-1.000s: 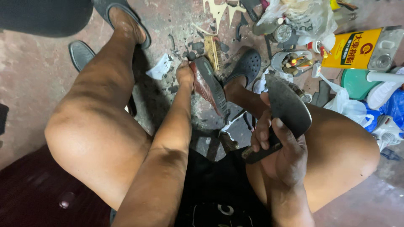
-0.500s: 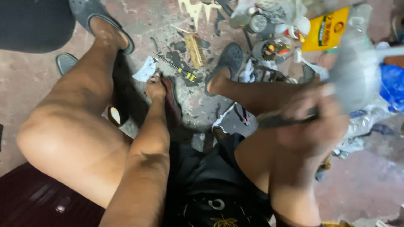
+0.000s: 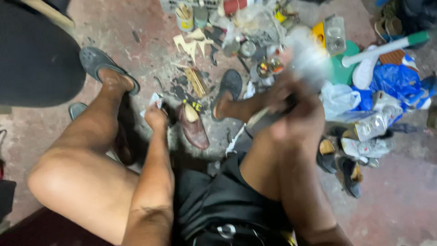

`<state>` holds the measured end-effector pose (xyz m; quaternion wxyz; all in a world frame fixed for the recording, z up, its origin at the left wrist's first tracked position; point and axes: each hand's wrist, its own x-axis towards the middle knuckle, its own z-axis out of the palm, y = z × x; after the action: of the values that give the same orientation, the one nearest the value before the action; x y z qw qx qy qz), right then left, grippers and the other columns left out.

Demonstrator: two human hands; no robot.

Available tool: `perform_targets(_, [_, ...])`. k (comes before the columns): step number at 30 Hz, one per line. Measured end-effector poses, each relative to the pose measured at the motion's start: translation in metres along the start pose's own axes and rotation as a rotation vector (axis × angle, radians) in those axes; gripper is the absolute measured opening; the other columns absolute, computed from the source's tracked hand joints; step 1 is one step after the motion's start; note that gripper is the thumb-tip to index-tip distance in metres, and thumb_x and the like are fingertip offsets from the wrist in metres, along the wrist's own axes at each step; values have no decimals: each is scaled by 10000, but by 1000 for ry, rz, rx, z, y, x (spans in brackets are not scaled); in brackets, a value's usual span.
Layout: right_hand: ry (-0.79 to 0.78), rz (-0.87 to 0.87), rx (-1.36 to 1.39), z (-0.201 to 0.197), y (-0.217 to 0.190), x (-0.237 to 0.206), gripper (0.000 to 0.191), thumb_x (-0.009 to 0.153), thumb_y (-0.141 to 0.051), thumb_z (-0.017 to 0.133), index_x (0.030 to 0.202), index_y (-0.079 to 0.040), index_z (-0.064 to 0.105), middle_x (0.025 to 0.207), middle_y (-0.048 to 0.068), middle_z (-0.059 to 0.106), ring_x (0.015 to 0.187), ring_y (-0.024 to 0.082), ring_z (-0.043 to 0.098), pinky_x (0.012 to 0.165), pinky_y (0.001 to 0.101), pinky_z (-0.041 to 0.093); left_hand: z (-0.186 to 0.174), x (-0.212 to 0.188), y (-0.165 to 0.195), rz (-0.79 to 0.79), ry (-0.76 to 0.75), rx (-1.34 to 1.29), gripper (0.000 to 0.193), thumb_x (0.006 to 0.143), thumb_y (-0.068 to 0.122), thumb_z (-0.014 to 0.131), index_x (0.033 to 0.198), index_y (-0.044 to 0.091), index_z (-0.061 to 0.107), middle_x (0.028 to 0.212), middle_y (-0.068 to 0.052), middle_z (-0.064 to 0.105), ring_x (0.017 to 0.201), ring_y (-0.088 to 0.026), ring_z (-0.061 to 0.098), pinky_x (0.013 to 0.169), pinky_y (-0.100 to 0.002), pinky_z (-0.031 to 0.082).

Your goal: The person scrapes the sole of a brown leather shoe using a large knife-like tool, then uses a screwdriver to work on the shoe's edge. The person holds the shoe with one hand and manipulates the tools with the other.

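Note:
My left hand [image 3: 157, 117] is down on the floor between my knees, fingers curled, right beside the heel end of a brown leather shoe [image 3: 195, 130] that lies on the ground with its tan insole showing. Whether the fingers still hold the shoe is unclear. A white scrap [image 3: 154, 99] lies just above that hand. My right hand [image 3: 295, 119] is raised over my right knee and is shut on a flat grey shoe sole [image 3: 306, 61], which is heavily blurred by motion.
My feet wear grey clogs [image 3: 98, 61] [image 3: 230, 84]. Glue tins, jars and scraps [image 3: 255, 45] crowd the floor ahead. A green lid [image 3: 339, 68], a blue bag [image 3: 393, 82], white bags and loose shoes [image 3: 350, 175] lie to the right. A dark stool [image 3: 36, 59] stands at left.
My left hand has lowered the brown shoe to the floor. My right hand has swung the grey sole up and to the right, then back toward the middle; the camera has tilted.

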<state>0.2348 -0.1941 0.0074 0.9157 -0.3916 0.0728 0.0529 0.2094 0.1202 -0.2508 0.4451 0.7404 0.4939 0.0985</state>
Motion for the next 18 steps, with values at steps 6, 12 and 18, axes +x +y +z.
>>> perform_targets(6, [-240, 120, 293, 3, -69, 2, 558, 1071, -210, 542, 1588, -54, 399, 842, -10, 540, 674, 67, 487, 643, 217, 437, -59, 51, 34, 772, 121, 280, 400, 1184, 236, 437, 1016, 13, 722, 894, -129, 740, 780, -249, 692, 701, -425, 526])
perform_targets(12, [-219, 282, 206, 26, -58, 6, 644, 1031, -205, 620, 1579, 45, 394, 825, -6, 570, 629, 55, 488, 586, 226, 439, -135, 31, 54, 455, -58, -296, 386, 1150, 300, 426, 1091, 24, 689, 976, -126, 724, 844, -245, 683, 750, -420, 524])
perform_targets(18, [-360, 282, 100, 42, -54, -10, 533, 1069, -199, 569, 1503, 88, 458, 829, 28, 543, 618, 103, 483, 579, 264, 437, -142, -40, 14, 26, -281, -437, 411, 1117, 364, 415, 1166, 35, 656, 1057, -124, 709, 908, -240, 674, 798, -415, 523])
